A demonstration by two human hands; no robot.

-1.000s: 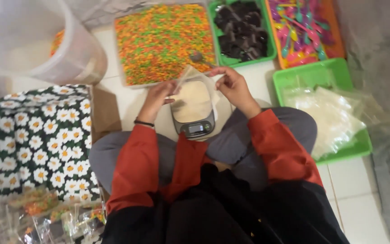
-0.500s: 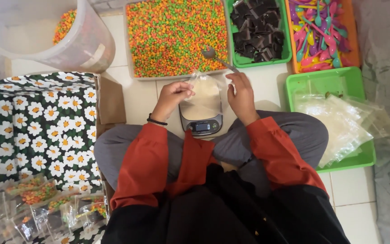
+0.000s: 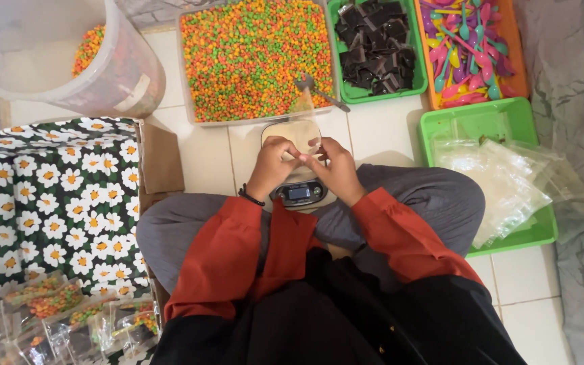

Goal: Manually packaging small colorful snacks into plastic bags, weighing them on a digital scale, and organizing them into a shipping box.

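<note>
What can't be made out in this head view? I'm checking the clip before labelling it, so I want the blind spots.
- What the left hand and right hand pinch: their fingers cover it.
- Scale display: too small to read.
- White bucket: cut off by the top and left edges.
- Filled packets: cut off at the bottom-left corner.
- Clear bags: too overlapped to count.

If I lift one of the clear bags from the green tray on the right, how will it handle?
Probably floppy and very light: the clear plastic bags look thin, empty and crumpled. Likely slippery too, since they lie overlapping in a loose heap, so several may come up together. Some spill over the green tray rim, so a push would likely slide them out.
</note>
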